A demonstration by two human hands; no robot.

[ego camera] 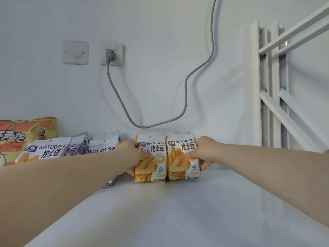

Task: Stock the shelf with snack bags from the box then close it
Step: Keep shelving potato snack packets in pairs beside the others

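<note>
1. Snack bags: two orange pouches stand upright and touching on the white shelf, close to the wall, the left orange bag beside the right orange bag.
2. Grip: the left hand pinches the outer edge of the left pouch, thumb on the printed face; the right hand is closed the same way on the right pouch.
3. Handling, as a judgement: they look light, air-puffed and soft, with a slick film that crinkles; the contents probably crush easily, so a side-seam hold suits better than squeezing the middle.
4. Shape: flat-bottomed pillow packs with a hang hole at the top.
5. Left of them, purple-and-white bags of the same brand lean and overlap; a larger orange-and-yellow bag sits beyond.
6. Behind, a grey cable droops from a wall socket on matte plaster.
</note>
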